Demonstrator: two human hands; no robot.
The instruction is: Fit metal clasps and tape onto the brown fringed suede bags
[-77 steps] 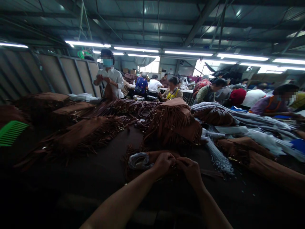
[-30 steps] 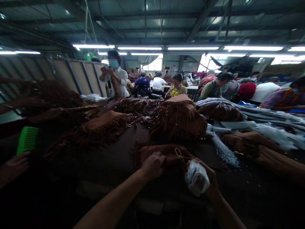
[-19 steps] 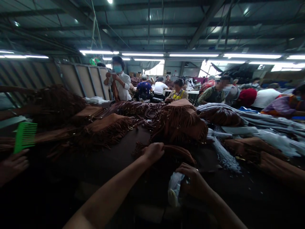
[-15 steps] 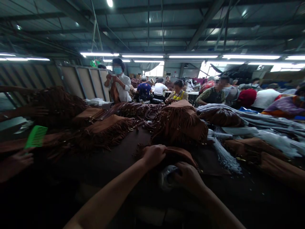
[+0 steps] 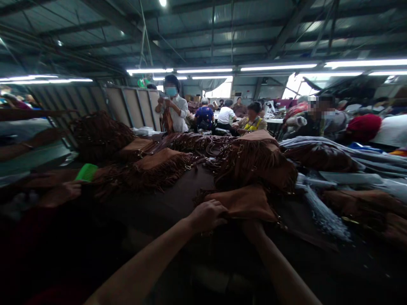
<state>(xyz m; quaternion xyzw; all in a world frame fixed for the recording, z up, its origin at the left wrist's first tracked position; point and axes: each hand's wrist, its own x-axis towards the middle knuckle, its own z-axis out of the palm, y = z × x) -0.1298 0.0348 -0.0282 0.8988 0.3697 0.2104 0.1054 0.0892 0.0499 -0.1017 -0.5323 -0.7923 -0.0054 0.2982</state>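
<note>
A brown suede bag (image 5: 240,202) with fringe at its left end and metal fittings at its right lies on the dark table before me. My left hand (image 5: 207,215) grips the bag's near left edge, fingers on top. My right hand (image 5: 253,230) reaches in at the near edge. Its fingers are hidden by the bag, inside or beneath it, I cannot tell which. Just behind stands a stack of fringed brown bags (image 5: 260,156).
On the left a co-worker's hand (image 5: 65,192) holds a green comb (image 5: 87,173) over brown fringe. More fringed bags (image 5: 162,163) lie beyond. To the right are clear plastic strips (image 5: 327,216) and grey-white wrapping (image 5: 349,178). Several people sit or stand farther back.
The clear plastic wad by my right hand has gone out of sight, and that hand's fingers are now hidden by the bag. The bag lies flatter. The view has swung left.
</note>
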